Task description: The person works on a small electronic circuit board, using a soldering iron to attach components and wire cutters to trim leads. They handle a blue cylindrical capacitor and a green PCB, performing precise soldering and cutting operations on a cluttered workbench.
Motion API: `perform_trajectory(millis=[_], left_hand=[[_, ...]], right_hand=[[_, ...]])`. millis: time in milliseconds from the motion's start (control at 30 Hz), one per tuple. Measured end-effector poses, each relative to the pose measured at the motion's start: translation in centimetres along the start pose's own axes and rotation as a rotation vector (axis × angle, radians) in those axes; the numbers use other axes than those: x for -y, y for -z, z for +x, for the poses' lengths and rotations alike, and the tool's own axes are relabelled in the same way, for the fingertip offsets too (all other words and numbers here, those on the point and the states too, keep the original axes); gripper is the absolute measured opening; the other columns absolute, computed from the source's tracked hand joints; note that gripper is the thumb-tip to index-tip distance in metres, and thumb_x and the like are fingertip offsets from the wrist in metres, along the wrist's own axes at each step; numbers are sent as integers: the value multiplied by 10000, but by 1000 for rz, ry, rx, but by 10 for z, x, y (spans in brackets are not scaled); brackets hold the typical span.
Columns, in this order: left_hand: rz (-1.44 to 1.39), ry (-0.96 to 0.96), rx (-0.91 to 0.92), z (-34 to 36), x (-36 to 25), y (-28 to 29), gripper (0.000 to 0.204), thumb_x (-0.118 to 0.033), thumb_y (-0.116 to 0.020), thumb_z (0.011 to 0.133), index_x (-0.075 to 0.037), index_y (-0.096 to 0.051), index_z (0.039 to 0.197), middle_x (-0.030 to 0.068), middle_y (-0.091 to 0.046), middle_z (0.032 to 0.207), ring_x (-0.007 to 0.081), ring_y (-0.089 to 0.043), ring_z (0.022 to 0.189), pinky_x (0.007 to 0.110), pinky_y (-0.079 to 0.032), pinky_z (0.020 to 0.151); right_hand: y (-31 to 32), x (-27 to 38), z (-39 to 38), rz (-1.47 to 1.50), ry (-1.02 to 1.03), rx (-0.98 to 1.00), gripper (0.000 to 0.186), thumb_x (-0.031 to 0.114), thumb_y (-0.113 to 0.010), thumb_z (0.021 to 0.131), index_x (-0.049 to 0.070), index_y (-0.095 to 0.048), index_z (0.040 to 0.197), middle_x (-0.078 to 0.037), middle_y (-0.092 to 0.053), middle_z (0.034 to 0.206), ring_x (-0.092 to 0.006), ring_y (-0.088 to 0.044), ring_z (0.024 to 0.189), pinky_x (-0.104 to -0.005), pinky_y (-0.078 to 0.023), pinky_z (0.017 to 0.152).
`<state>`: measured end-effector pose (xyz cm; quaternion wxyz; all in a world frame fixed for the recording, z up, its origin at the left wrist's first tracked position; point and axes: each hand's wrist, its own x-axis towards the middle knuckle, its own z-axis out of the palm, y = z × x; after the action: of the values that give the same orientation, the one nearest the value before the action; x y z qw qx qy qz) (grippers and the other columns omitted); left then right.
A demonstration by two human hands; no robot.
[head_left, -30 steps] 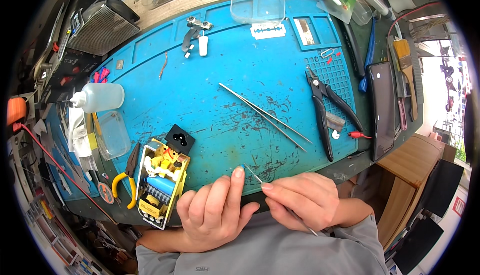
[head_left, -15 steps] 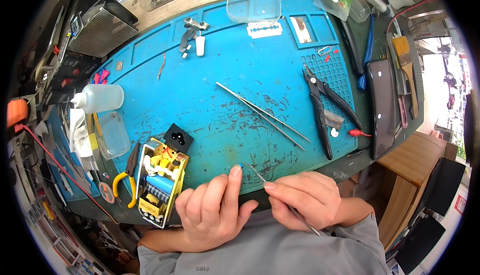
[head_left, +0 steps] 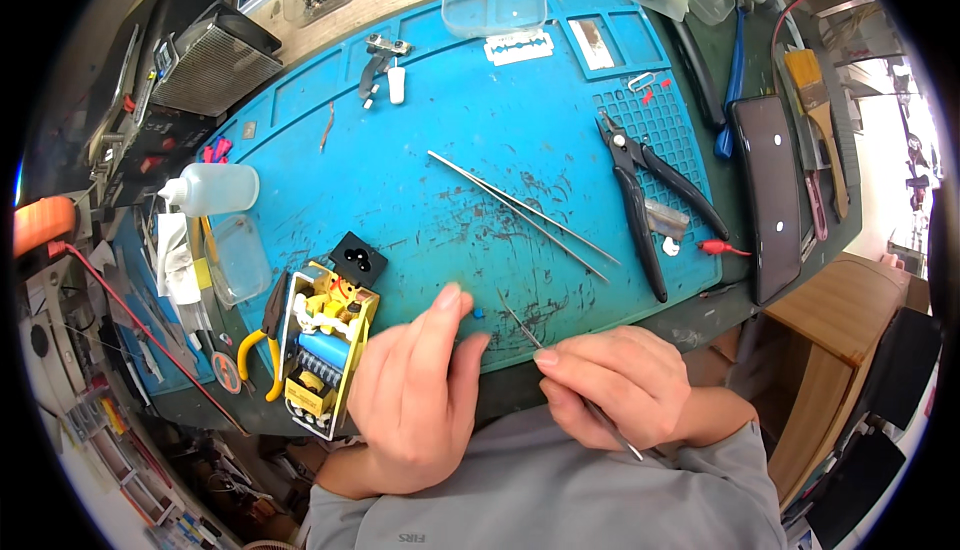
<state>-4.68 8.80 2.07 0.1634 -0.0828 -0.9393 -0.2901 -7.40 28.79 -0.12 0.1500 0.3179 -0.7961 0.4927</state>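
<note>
My left hand [head_left: 418, 400] is over the mat's near edge, fingers stretched upward and thumb apart, holding nothing visible. Just right of its fingertips lies a tiny blue piece [head_left: 478, 314], apart from the fingers. With thumb and fingertips, my right hand [head_left: 620, 387] pinches a slim, sharp-pointed metal tool [head_left: 522, 324]. Its point reaches up and left over the mat; its broader end sticks out below the hand. Left of my left hand stands an opened power supply board [head_left: 323, 350] with yellow and blue parts. A black power socket [head_left: 357, 259] is at its top, by red wires.
Tweezers [head_left: 515, 212] lie mid-mat on the blue work mat [head_left: 390, 190]. Black-handled cutters [head_left: 640, 205] and a dark phone [head_left: 768, 200] are at right. Yellow-handled pliers [head_left: 262, 345], a squeeze bottle [head_left: 222, 189] and a clear tray [head_left: 241, 262] stand left. A razor blade [head_left: 519, 47] lies far back.
My left hand has drawn away from the tiny blue piece, its fingers turning more upright. My right hand still grips the metal tool, now slightly higher. The whole view has shifted a little.
</note>
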Motion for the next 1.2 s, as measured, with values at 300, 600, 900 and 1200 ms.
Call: perform_trajectory(millis=[300,600,900,1200], left_hand=[[87,14,-35,7,-5,-11,494,47,-852,820,44,-690,1287,61,-694,840,221,-594,661,349,-491,606],[76,-133,-8,-11,4,5,380,-39,-862,839,38,-749,1193,106,-705,997,245,-620,783,349,-512,695],[232,-157,203,-23,0,9,429,-253,-724,991,36,-729,1308,118,-644,1225,232,-560,1010,331,-478,834],[200,-162,206,-22,3,9,399,-162,-731,950,35,-738,1297,111,-642,1222,228,-560,1016,319,-479,835]], right_hand=[[4,-1,-1,23,-11,10,335,-3,-808,776,-44,-770,1107,-120,-745,945,-193,-667,649,-279,-520,530],[12,-5,-4,15,51,79,349,29,-813,796,-44,-764,1134,-124,-743,964,-202,-667,660,-286,-514,535],[19,-3,10,-71,85,215,331,64,-828,793,-8,-783,1112,-90,-763,1018,-173,-690,765,-273,-501,587],[15,-8,11,-100,77,215,302,36,-830,759,37,-805,1060,-60,-775,1052,-141,-673,766,-257,-470,591]])
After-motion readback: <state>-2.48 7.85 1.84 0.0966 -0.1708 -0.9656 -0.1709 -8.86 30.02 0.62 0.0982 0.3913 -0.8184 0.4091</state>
